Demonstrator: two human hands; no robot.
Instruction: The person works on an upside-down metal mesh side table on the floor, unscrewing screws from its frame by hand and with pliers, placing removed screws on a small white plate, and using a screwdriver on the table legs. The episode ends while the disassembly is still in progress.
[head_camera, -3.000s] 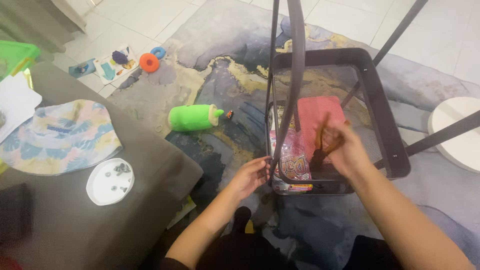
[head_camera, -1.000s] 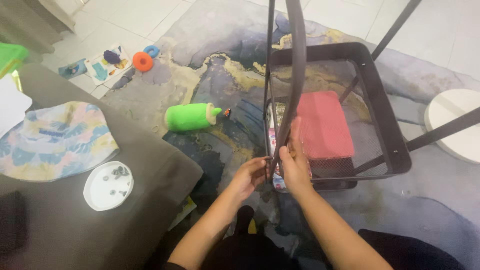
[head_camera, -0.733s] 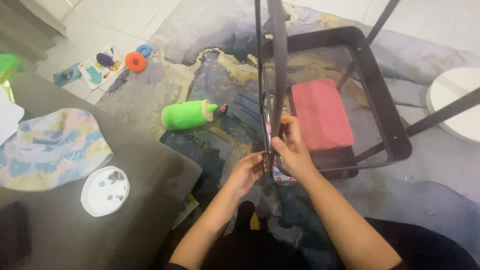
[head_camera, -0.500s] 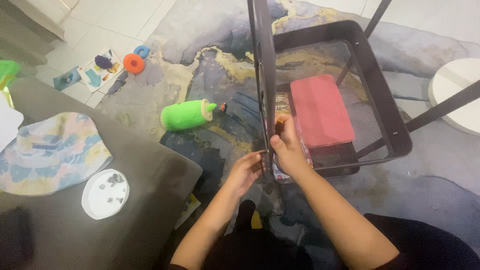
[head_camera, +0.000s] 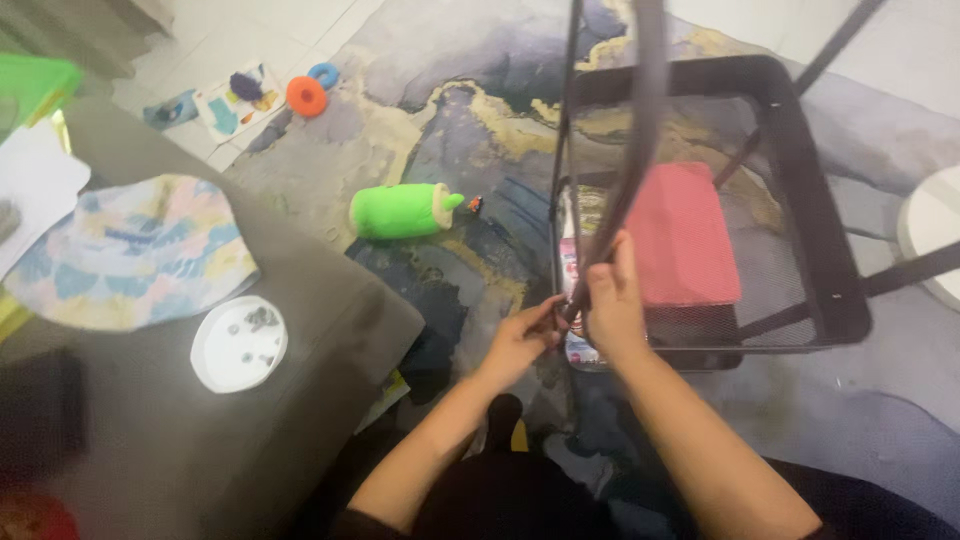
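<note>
Both forearms are bare from the elbows down to the hands, with no sleeve showing on either one. The left hand (head_camera: 520, 340) and the right hand (head_camera: 612, 305) carry no gloves, and no ring, watch or bracelet can be made out on the fingers or wrists. Below the hands, between the two forearms, the lap is covered in plain black cloth, and the same dark garment shows again under the right elbow, without pattern or marking.
</note>
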